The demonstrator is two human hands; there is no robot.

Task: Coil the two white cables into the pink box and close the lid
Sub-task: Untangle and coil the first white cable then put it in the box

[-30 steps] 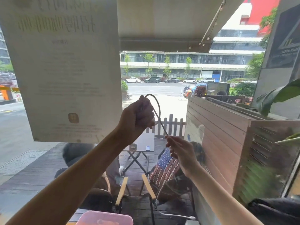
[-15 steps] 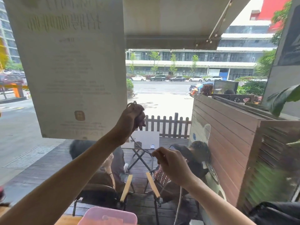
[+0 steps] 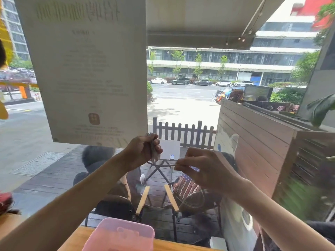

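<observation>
Both hands are raised in front of a window. My left hand grips a bunched coil of white cable, whose loops hang down past the fingers. From the coil a short stretch of cable runs right to my right hand, which pinches it between thumb and fingertips. The pink translucent box stands on the wooden table at the bottom edge, below the hands, lid down. A second cable is not visible.
The window glass is right behind the hands, with a large paper notice stuck on it at upper left. Outside, people sit on folding chairs by a small table. A wooden planter wall and leaves stand at right.
The wide loop above my left hand has been gathered into the fist. My right hand dropped, then came back up beside the left, pulling the cable taut sideways. The view tilted down a little.
</observation>
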